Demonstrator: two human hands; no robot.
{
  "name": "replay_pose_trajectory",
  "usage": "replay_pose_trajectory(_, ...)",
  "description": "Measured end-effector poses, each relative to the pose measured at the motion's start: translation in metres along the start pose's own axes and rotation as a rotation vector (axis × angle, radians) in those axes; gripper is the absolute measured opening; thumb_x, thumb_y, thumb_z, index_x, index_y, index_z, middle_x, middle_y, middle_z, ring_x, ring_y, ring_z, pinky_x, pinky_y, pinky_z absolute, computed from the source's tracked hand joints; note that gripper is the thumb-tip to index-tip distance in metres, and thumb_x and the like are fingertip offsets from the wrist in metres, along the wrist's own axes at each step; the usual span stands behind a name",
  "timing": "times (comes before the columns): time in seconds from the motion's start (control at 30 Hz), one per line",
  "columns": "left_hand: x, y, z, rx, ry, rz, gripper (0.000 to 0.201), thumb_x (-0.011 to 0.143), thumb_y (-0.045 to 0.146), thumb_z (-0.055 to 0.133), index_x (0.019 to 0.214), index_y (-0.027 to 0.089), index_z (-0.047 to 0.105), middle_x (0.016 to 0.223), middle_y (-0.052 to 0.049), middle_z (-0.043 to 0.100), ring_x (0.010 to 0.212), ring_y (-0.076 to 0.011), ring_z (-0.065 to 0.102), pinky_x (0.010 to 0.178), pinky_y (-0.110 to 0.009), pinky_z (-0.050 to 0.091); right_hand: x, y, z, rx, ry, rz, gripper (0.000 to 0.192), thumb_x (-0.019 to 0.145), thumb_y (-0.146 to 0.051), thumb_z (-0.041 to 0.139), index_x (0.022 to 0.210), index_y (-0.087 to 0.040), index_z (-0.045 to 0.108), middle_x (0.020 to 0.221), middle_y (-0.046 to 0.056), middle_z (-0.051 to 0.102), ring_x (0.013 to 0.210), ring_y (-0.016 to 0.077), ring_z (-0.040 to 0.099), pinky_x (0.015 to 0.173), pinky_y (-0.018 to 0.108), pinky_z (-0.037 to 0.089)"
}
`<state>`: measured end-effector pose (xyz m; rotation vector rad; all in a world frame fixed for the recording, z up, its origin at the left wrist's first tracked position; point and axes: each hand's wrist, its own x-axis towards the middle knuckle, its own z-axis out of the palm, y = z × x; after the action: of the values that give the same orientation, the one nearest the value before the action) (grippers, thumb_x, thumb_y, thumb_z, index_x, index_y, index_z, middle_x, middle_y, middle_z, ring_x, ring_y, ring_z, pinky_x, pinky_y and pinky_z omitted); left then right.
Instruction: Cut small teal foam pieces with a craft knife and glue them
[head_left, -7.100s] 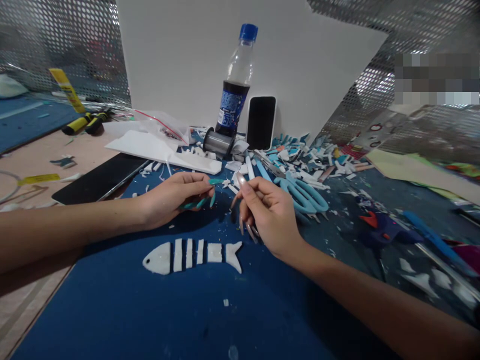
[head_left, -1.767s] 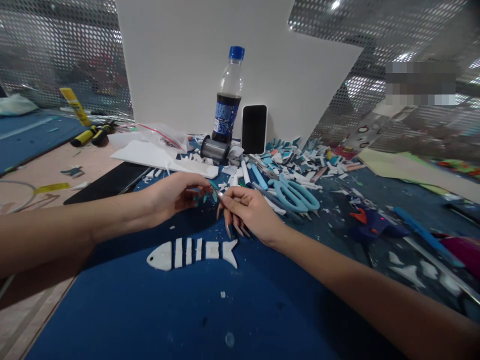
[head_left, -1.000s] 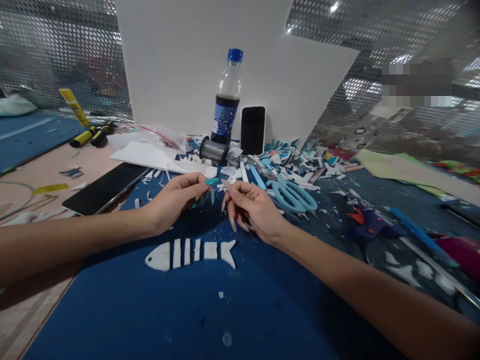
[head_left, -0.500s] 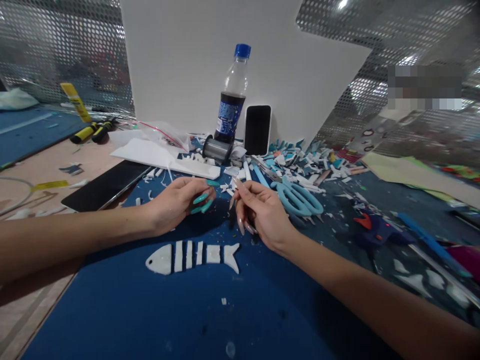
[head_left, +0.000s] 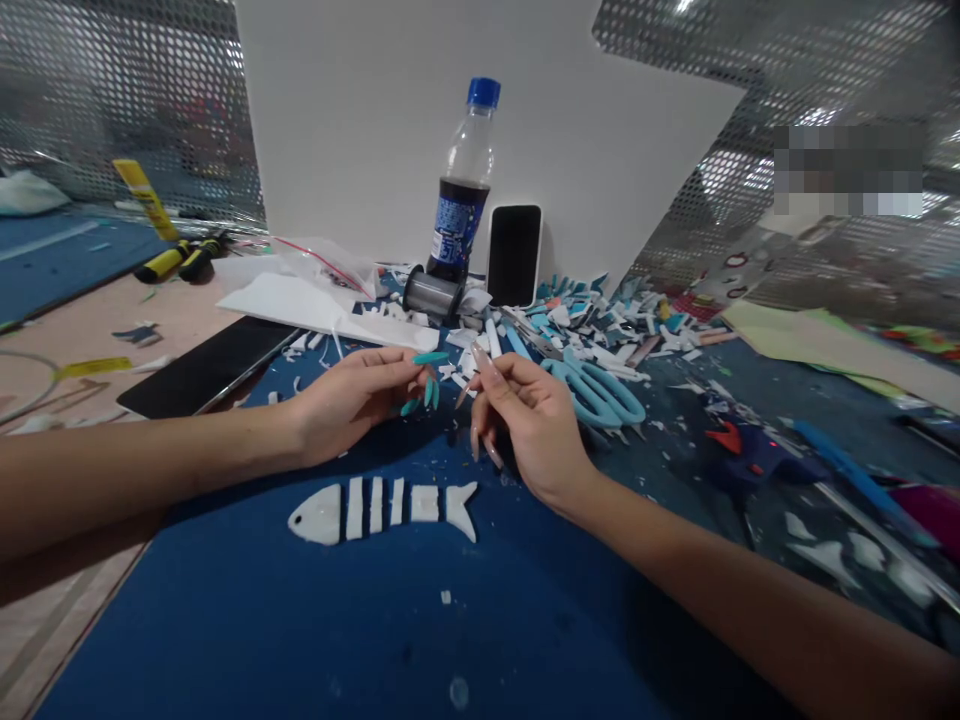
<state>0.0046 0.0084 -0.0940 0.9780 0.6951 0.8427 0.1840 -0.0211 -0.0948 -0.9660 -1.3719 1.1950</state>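
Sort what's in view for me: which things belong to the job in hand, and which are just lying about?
Likely part of the job:
White fish pieces, in a row near the left hand and right hand
Blue-handled scissors, near the right hand

Likely just lying about:
Blue-capped bottle of dark drink
Flat black phone
Clear plastic bag with a red strip

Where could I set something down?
Mostly the blue mat below the white fish pieces and left of the right forearm, around a small scrap. Beyond the left hand and right hand it's crowded: offcuts, scissors, spool, bottle.
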Motion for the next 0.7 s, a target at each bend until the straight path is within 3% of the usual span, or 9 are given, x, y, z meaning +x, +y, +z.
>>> replay_pose_trajectory(0.7, -0.0026, -0.0010, -0.0003, 0.008, 0.028, -0.008, 0.008, 0.076, 0.018, 0.064, 0.071, 0.012, 0.064, 0.069, 0.001, 0.059, 0.066, -0.0075, 0.051, 0.067, -0.019, 0.038, 0.0030, 0.0021, 0.0008, 0.033, 0.012, 0.002, 0.021, 0.085, -0.036, 0.058, 0.073, -0.018, 0.055, 0.047, -0.006, 0.054, 0.029, 0.0060, 0.046, 0.025, 0.015, 0.038)
